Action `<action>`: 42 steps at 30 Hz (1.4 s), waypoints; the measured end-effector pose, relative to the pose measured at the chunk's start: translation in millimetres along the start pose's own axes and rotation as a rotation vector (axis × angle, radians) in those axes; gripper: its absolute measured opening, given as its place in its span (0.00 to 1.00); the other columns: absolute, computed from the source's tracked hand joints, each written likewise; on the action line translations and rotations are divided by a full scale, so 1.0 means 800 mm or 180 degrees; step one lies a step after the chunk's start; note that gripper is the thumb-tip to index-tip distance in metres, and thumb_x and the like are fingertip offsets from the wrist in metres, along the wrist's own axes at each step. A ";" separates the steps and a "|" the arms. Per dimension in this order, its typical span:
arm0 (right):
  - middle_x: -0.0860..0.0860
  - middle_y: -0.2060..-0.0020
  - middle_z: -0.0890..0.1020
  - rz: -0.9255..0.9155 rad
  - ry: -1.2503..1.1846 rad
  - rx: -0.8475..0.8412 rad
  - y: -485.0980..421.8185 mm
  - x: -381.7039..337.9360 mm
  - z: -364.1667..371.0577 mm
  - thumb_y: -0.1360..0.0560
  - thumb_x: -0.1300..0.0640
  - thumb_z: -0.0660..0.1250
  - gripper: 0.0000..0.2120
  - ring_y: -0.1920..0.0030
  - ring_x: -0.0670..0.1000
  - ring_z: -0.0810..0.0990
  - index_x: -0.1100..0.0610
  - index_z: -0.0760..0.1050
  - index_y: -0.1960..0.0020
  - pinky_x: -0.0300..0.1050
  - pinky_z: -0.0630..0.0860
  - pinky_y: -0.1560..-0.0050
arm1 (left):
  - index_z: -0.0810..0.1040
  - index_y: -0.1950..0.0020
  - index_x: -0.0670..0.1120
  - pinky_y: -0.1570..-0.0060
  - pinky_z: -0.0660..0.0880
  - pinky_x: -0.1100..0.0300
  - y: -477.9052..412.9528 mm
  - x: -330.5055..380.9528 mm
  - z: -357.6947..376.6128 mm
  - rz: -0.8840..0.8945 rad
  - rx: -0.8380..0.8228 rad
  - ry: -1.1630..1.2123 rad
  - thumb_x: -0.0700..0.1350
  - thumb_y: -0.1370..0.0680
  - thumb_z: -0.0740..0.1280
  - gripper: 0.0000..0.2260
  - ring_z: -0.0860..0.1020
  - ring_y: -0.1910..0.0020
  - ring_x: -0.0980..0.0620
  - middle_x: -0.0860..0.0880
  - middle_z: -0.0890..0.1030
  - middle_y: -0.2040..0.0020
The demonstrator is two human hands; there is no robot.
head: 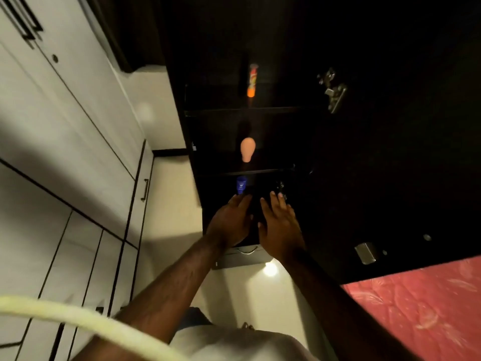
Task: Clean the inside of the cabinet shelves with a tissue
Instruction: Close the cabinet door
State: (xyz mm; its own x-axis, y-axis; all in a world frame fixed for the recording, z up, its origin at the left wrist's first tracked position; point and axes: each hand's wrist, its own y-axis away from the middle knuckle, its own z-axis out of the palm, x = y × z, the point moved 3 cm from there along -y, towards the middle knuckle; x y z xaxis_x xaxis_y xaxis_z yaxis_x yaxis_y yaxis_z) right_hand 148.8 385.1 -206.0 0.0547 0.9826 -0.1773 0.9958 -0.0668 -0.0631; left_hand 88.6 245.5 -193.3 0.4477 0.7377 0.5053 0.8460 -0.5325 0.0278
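A dark open cabinet (260, 110) fills the middle of the head view, with shelves one above another. An orange tube (253, 79) stands on the upper shelf, a peach-coloured bottle (247, 149) on the middle one, and a small blue container (241, 185) on the lowest. My left hand (230, 222) reaches toward the lowest shelf, fingers apart, fingertips just below the blue container. My right hand (279, 225) is beside it, fingers spread, holding nothing. No tissue is visible.
The open cabinet door (390, 152) with metal hinges (334, 91) stands at the right. White wardrobe doors (65, 152) run along the left. A red patterned bedspread (421, 303) lies at lower right. A grey drawer front (242, 256) sits below the hands.
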 end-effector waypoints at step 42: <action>0.35 0.34 0.75 0.2475 -0.3055 0.3721 0.172 -0.014 -0.279 0.24 0.75 0.60 0.34 0.36 0.33 0.74 0.48 0.67 0.25 0.43 0.77 0.40 | 0.61 0.21 0.49 0.32 0.69 0.59 0.002 0.268 -0.114 0.3255 -0.0704 0.1069 0.47 0.19 0.67 0.28 0.67 0.26 0.50 0.49 0.66 0.24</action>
State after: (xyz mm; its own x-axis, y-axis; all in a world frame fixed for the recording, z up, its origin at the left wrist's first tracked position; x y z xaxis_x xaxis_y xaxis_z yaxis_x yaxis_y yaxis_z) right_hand 302.1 403.4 6.4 -0.0303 0.2379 -0.9708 0.1516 -0.9589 -0.2398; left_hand 159.3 364.7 -6.2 0.7779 -0.2272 0.5859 0.0346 -0.9155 -0.4009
